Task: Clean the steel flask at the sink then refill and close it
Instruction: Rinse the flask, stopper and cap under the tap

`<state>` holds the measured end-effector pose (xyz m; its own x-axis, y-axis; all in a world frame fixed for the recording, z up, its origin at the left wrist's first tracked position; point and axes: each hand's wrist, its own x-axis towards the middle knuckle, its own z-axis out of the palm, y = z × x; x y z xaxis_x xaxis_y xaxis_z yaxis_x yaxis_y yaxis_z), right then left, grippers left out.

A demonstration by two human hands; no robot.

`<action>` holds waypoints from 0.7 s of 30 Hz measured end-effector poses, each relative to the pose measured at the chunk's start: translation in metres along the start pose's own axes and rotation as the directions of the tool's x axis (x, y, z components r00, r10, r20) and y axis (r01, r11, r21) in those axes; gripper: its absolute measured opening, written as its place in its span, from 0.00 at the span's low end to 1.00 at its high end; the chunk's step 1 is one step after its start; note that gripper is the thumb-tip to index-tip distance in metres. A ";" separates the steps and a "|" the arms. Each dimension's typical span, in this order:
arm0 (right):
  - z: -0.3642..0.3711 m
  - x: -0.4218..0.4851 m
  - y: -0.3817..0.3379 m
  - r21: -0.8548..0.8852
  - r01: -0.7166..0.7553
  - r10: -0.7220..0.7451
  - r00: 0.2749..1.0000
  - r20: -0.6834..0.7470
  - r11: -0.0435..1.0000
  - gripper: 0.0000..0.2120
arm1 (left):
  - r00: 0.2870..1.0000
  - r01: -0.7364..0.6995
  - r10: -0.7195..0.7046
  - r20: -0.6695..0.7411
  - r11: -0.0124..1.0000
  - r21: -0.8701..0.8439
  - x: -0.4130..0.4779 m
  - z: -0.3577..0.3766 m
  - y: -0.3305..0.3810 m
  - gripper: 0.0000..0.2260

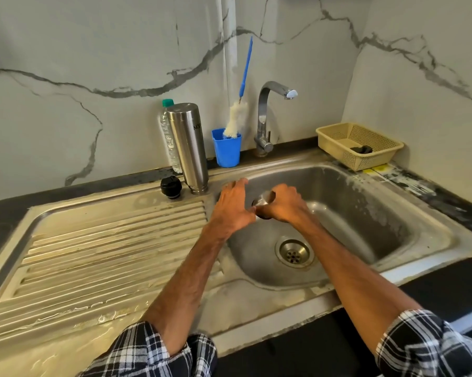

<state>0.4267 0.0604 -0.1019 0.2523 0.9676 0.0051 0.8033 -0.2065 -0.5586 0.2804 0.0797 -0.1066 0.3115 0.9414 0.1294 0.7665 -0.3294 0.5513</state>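
Observation:
The steel flask (190, 145) stands upside down, neck down, on the back of the draining board. Its black stopper (171, 187) sits just to its left. Over the sink basin (365, 213) my right hand (285, 204) grips a small steel cup lid (262, 200), mostly hidden by the fingers. My left hand (233, 206) hovers right beside the lid with fingers stretched out, its thumb close to the lid; whether it touches I cannot tell. The tap (270, 115) shows no water running.
A clear plastic bottle with a green cap (169, 131) stands behind the flask. A blue cup (226, 151) holds a bottle brush (237, 118). A beige basket (358, 145) sits at the back right. The ribbed draining board (107, 246) lies to the left, the drain (294, 253) below my hands.

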 end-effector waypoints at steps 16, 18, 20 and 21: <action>0.005 -0.011 -0.033 0.349 0.225 -0.216 0.974 -0.064 0.910 0.19 | 0.972 -0.230 0.235 -0.020 0.962 0.148 -0.014 -0.037 -0.021 0.41; 0.012 -0.018 -0.049 0.368 0.278 -0.281 0.959 -0.046 0.888 0.20 | 0.964 -0.229 0.240 -0.110 0.967 0.108 -0.019 -0.051 -0.033 0.34; 0.018 -0.023 -0.069 0.396 0.328 -0.355 0.935 -0.006 0.857 0.20 | 0.961 -0.216 0.219 -0.171 0.976 0.034 -0.026 -0.068 -0.048 0.28; 0.021 -0.025 -0.079 0.421 0.341 -0.376 0.926 0.000 0.840 0.20 | 0.960 -0.200 0.196 -0.198 0.980 -0.002 -0.030 -0.077 -0.056 0.24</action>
<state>0.3459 0.0555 -0.0756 -0.0686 0.9742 0.2151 0.5337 0.2179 -0.8171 0.1852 0.0759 -0.0781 0.3381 0.8541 0.3953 0.6876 -0.5110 0.5158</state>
